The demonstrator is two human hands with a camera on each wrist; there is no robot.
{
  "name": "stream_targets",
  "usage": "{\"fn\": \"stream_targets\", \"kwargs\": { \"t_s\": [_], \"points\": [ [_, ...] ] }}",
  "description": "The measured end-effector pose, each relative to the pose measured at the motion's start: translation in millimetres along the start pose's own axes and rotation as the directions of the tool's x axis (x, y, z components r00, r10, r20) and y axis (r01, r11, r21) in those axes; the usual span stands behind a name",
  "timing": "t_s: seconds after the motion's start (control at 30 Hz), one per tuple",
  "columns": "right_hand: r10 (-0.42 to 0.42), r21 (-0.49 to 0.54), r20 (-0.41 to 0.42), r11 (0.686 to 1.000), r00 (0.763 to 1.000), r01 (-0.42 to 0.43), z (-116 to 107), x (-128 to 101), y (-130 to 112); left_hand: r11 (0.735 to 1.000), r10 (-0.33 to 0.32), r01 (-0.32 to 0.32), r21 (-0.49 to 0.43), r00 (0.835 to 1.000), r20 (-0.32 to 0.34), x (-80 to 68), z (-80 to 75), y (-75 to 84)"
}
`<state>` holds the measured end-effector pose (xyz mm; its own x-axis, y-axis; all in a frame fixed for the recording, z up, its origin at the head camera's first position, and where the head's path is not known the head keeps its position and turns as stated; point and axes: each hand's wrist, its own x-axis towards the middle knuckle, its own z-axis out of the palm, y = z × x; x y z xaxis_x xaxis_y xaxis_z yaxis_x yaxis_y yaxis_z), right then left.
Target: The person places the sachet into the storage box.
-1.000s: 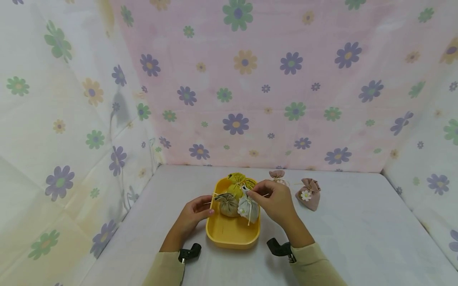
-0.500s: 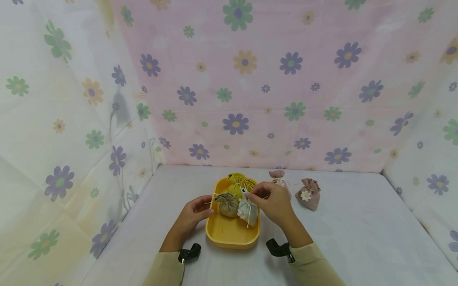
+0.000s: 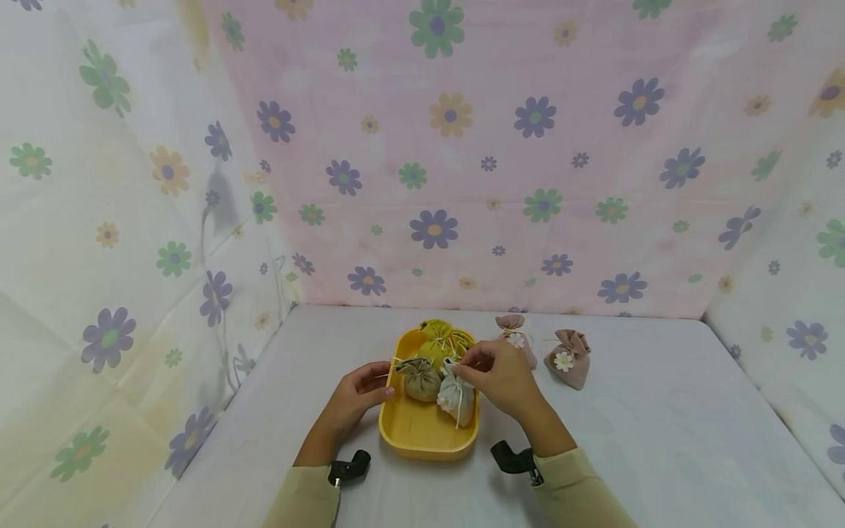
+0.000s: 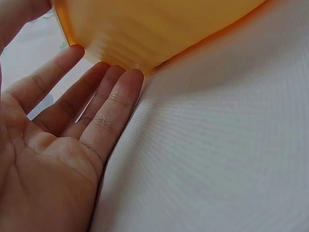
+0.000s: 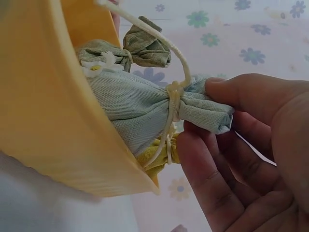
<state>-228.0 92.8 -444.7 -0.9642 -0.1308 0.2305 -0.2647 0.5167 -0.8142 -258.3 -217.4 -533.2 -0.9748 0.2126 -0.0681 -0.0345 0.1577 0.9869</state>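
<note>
- Pale bag (image 3: 462, 407) is in the tray (image 3: 428, 446), right hand (image 3: 507, 374) pinching its top.
- Left hand (image 3: 359, 400), loose, touches the tray.
- Brown bag (image 3: 421, 384), yellow bag (image 3: 432, 355): in, beside the pinch.
- Two pink bags (image 3: 574, 372): still outside, past it.

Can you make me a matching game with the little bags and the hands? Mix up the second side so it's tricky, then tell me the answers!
Column one:
1. Pale blue bag
2. Mustard-yellow bag
3. Rightmost pink bag
4. Left hand

Column two:
A. Lying on the white table, right of the tray
B. Fingers touching the tray's left side
C. Sitting at the tray's far end
D. Top pinched by the right hand

Right pairs: 1-D, 2-C, 3-A, 4-B.
</note>
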Motion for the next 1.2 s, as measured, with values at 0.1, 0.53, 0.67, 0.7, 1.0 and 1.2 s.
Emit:
{"fn": "stream_targets", "kwargs": {
  "t_s": [0.1, 0.53, 0.67, 0.7, 1.0, 1.2],
  "points": [
    [0.002, 0.0, 0.009, 1.0, 1.0, -0.002, 0, 0, 1, 1.0, 0.0, 0.0, 0.002, 1.0, 0.003, -0.8, 0.6, 1.2],
    [-0.002, 0.007, 0.09, 1.0, 0.996, 0.001, -1, 2, 7, 1.0, 0.007, -0.007, 0.011, 1.0, 0.0, -1.5, -1.1, 2.8],
    [-0.011, -0.003, 0.108, 1.0, 0.994, 0.012, -3, 2, 7, 1.0, 0.008, -0.008, 0.009, 1.0, 0.004, -1.8, -0.5, 4.1],
    [-0.01, -0.006, 0.113, 1.0, 0.994, 0.011, -4, 2, 6, 1.0, 0.009, -0.009, 0.007, 1.0, 0.007, -1.8, -0.4, 4.1],
    [0.001, -0.029, 0.121, 1.0, 0.993, 0.002, -8, 2, 3, 1.0, 0.013, -0.013, 0.003, 1.0, 0.014, -1.0, -0.5, 2.3],
    [0.002, -0.057, 0.082, 0.998, 0.997, 0.003, -13, 0, 3, 1.0, 0.012, -0.012, 0.001, 1.0, 0.01, -1.4, 0.5, 2.3]
  ]
}}
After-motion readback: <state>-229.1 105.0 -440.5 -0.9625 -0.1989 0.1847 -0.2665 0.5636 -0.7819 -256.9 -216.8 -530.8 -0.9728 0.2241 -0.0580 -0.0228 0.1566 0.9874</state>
